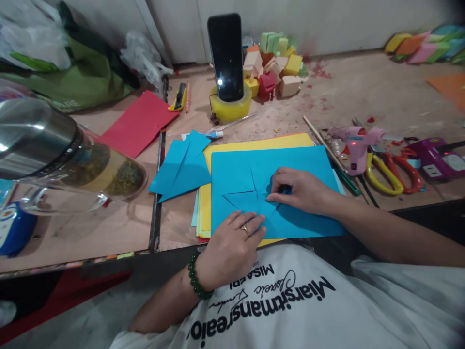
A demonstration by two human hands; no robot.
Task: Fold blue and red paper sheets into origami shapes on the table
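I see the left hand [236,249] laid flat, fingers straight and slightly apart, on the near edge of the blue sheet [236,169], which lies centred in front of the person on a stack of yellow paper [267,144] and has slits in its middle. I have the right hand [296,190] at those slits, its fingers curled and the thumb near the forefinger, though I cannot tell whether they grip the paper. Loose blue pieces [191,167] lie just left of the sheet, and a pink glue gun [358,150] rests to the right.
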